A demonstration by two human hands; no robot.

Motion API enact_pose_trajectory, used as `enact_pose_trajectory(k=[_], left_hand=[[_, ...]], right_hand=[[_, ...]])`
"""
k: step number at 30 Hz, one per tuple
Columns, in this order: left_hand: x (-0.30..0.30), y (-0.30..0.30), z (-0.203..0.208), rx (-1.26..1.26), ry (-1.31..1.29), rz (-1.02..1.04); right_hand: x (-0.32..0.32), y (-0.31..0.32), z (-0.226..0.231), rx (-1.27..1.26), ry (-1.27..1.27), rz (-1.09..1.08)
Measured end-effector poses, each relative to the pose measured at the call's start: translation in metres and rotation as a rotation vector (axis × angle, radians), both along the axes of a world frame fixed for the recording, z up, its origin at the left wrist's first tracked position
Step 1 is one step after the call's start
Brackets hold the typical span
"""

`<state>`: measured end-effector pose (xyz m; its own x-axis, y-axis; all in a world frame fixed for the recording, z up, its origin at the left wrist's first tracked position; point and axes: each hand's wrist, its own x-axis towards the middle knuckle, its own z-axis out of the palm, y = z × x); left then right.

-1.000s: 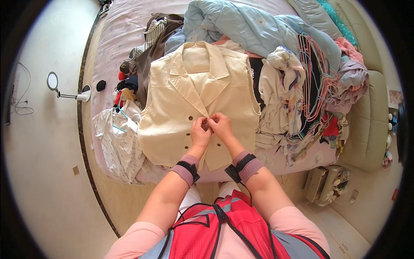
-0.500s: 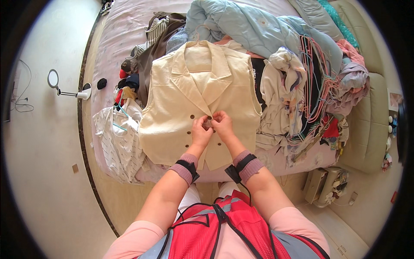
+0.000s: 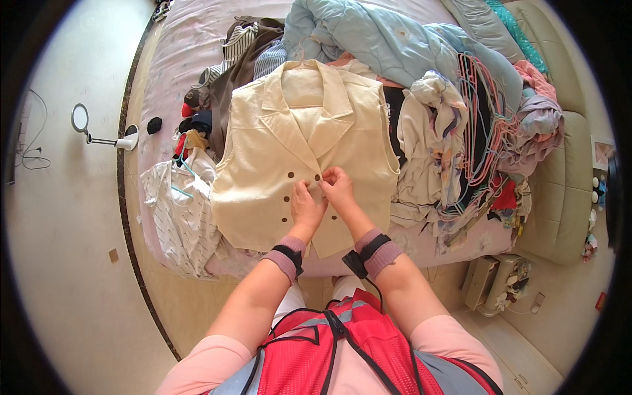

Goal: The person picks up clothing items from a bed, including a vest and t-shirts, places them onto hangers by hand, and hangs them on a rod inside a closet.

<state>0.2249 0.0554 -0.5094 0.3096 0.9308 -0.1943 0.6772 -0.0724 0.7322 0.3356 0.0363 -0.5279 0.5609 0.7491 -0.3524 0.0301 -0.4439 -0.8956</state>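
A cream sleeveless vest [image 3: 263,151] with wide lapels and dark buttons lies front up on the bed. At its neck shows the hook of a hanger [image 3: 302,49]. My right hand [image 3: 338,189] pinches the vest's front edge beside an upper button. Close against it, my left hand [image 3: 308,208] is closed at the same front edge, its fingers bent onto the cloth. What lies between the two sets of fingertips is too small to make out.
Left of the vest lie a white patterned shirt [image 3: 178,217] and dark clothes. To the right are a pale printed garment [image 3: 431,145] and pink and blue hangers [image 3: 484,125]. A light-blue quilt [image 3: 375,39] covers the far side. A round mirror [image 3: 80,118] stands on the left.
My left hand has shifted slightly left and lower, its fingers now straighter against the cloth. My right hand keeps its pinch in nearly the same place.
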Motion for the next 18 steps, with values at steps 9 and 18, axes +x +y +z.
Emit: enact_pose_trajectory(k=[9,18], left_hand=[[-0.011,-0.014,-0.013,-0.064,0.218,0.047],[-0.021,-0.039,-0.008,0.001,0.042,-0.111]], right_hand=[[-0.003,0.003,0.030,-0.087,0.421,-0.157],[-0.015,0.004,0.011,0.095,0.442,-0.166]])
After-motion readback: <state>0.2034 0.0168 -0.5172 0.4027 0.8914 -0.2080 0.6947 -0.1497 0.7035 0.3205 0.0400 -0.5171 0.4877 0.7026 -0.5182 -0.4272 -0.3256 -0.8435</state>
